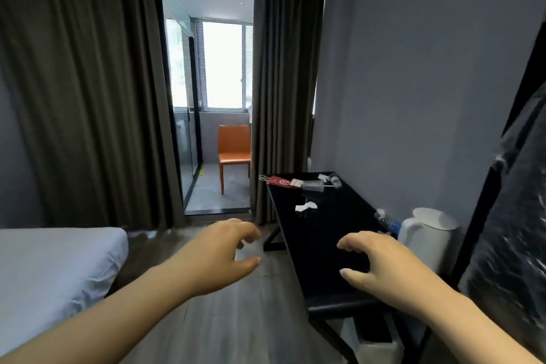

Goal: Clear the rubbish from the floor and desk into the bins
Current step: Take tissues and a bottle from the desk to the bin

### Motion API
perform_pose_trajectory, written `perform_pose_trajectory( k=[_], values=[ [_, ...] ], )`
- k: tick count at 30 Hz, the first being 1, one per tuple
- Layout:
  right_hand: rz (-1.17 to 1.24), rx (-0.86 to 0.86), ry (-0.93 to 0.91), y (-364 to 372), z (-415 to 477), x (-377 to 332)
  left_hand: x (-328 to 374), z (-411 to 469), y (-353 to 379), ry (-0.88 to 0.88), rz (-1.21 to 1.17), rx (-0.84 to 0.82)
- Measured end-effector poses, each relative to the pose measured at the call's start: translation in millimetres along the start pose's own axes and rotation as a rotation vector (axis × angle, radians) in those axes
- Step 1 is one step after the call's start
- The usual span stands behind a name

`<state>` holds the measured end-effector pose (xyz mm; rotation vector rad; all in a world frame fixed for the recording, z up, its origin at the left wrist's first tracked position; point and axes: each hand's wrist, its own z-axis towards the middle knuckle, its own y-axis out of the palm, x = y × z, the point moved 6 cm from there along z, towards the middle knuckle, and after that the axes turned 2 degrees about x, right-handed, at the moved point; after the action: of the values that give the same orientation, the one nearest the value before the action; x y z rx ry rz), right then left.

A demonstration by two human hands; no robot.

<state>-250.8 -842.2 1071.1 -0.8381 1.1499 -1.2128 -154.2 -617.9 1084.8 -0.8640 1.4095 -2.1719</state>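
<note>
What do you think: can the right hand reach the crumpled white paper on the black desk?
Probably yes: the right hand hovers over the black desk, with only bare desktop between it and the crumpled white paper.

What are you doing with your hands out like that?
A person is tidying a bedroom. The right hand hovers above the black desk, holding nothing. Something pale and blurry shows by the fingers of the left hand. Crumpled paper and a red card lie on the desk, not yet binned.
</note>
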Motion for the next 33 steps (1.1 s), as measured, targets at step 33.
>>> perform_pose_trajectory(
  k=[33],
  values=[
    [0.053,-0.115,0.651,175,359,189,-228,480,212,0.375,-0.231,-0.404]
  ],
)
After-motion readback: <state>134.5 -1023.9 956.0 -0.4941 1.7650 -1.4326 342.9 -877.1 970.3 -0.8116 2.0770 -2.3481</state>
